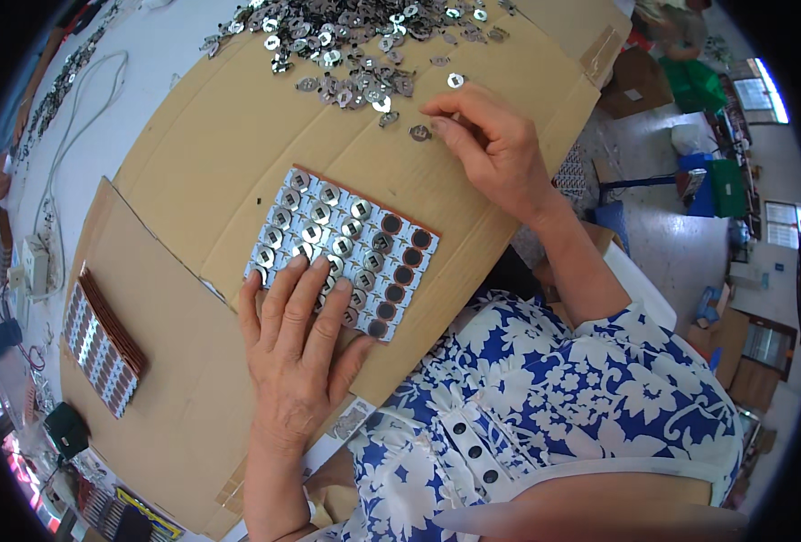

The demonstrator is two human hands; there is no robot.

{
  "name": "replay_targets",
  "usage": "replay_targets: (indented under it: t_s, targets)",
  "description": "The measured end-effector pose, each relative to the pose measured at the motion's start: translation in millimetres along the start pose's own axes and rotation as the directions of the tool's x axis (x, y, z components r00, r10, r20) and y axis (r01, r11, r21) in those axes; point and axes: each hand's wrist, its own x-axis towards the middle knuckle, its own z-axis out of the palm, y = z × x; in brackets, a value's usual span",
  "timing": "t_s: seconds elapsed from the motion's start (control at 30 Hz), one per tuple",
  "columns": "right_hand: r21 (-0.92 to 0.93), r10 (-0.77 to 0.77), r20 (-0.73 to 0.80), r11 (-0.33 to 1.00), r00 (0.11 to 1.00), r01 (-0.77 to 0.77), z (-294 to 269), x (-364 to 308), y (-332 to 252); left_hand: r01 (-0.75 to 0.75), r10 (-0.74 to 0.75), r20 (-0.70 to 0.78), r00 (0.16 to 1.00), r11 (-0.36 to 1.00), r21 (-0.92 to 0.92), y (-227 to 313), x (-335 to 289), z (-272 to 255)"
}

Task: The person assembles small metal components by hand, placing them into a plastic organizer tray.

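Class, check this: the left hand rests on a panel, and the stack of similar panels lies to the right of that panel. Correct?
No: the head view shows the stack of panels to the left of the panel under the left hand, not right.

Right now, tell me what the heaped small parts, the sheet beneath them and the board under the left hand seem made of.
Small parts: shiny metal, likely, from their bright silvery glints. Sheet: matte brown cardboard, by its colour and fold creases. Board: perhaps rigid circuit-board laminate, judging by the patterned pale face and brown edge; exact material unclear.
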Motion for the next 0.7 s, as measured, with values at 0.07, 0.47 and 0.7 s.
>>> replay_targets:
  t_s: [0.07,0.47,0.7]
  targets:
    - [-0.162,-0.221,-0.020,0.963,0.975,0.215,3,2,-1,0.011,-0.011,0.002,1.000,1.000,-0.015,-2,0,1]
    - [0.467,0.241,0.274,0.813,0.931,-0.348,-1,-20,-37,0.017,-0.017,0.005,1.000,1.000,-0.019,-6,2,3]
    - [0.516,0.311,0.369,0.715,0.876,-0.471,4,-23,-38,0.006,-0.006,0.002,1.000,0.999,-0.035,-6,3,6]
